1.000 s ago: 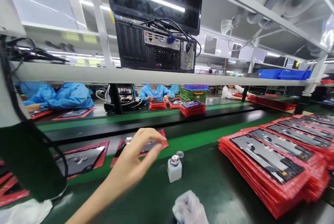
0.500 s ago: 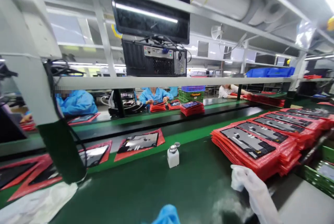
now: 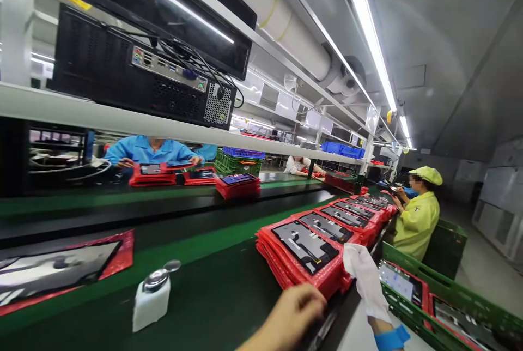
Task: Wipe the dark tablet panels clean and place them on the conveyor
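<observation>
From where I stand, both of the worker's hands are at the near end of a row of red-wrapped stacks. The left hand (image 3: 295, 312) is bare, its fingers curled in toward the palm just by the near corner of the closest stack (image 3: 304, 247); I can't tell whether they touch the wrap or pinch anything. The right hand (image 3: 363, 268), in a white glove with a blue cuff (image 3: 391, 338) behind it, is at that same stack's right edge, fingers bent downward and close together, though I can't make out whether they are clamped on it. So the stack lies just ahead of the bare fingers and to the left of the gloved ones, a grey-and-black panel (image 3: 306, 244) uppermost, and more such stacks run on past the fingertips. Well to the left of the bare fingers, on the dark green bench (image 3: 212, 302), stands a white bottle (image 3: 151, 301) with a metal top, its small lid tipped up. Farther left lies another panel on red wrap (image 3: 61, 266). Right of the gloved fingers is a green crate (image 3: 453, 289) holding more panels, and beyond it a person in yellow (image 3: 414, 228) sits.
</observation>
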Demonstrator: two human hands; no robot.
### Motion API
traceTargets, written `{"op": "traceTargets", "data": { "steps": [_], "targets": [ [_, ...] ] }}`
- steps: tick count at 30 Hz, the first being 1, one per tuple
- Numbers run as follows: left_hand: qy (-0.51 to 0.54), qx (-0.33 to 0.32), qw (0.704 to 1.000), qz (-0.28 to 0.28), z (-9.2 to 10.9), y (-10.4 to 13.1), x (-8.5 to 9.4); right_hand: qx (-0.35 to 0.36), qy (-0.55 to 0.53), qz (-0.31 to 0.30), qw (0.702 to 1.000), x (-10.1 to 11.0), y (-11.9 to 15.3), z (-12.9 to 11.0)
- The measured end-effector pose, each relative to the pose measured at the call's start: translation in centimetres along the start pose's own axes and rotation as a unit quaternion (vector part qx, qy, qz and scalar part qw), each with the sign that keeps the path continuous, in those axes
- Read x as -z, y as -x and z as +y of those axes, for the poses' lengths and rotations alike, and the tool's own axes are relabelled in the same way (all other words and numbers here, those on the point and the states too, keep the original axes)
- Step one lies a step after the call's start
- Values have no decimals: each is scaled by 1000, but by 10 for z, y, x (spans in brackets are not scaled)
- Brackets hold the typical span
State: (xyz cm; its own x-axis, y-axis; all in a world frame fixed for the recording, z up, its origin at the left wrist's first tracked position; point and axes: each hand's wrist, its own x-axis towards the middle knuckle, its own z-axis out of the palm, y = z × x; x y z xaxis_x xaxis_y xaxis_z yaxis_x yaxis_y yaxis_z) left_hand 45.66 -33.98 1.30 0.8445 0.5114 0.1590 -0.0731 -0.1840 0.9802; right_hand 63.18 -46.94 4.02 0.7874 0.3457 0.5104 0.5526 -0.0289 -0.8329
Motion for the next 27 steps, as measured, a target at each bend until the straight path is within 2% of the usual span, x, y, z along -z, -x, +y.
{"op": "traceTargets", "data": {
  "steps": [3, 6, 8, 9, 11, 13, 15, 16, 18, 21, 23, 27],
  "targets": [
    [-35, 71, 994, 76, -21, -29, 10, 47, 90, -88, 991, -8, -4, 11],
    [-60, 113, 983, 131, -35, -58, 16, 72, 137, -145, 977, -13, -5, 23],
    [-65, 119, 980, 147, -40, -72, 16, 125, 227, -185, 948, -14, -7, 32],
    [-63, 118, 980, 151, -42, -76, 15, 174, 290, -199, 920, -15, -8, 37],
    [-51, 113, 980, 157, -43, -82, 15, 299, 419, -188, 836, -17, -11, 45],
    [-28, 104, 981, 164, -42, -85, 17, 419, 503, -138, 744, -19, -15, 50],
    [5, 91, 981, 170, -40, -87, 19, 507, 542, -90, 664, -22, -18, 50],
    [25, 84, 981, 173, -39, -86, 20, 538, 549, -73, 635, -23, -19, 48],
    [68, 71, 979, 179, -37, -82, 23, 575, 554, -52, 600, -24, -20, 42],
    [147, 56, 970, 183, -35, -70, 25, 601, 548, -33, 581, -28, -19, 28],
    [212, 48, 958, 187, -34, -59, 26, 618, 524, -12, 585, -31, -20, 19],
    [318, 60, 925, 199, -30, -48, 25, 636, 431, 27, 640, -38, -28, 2]
  ]
}}
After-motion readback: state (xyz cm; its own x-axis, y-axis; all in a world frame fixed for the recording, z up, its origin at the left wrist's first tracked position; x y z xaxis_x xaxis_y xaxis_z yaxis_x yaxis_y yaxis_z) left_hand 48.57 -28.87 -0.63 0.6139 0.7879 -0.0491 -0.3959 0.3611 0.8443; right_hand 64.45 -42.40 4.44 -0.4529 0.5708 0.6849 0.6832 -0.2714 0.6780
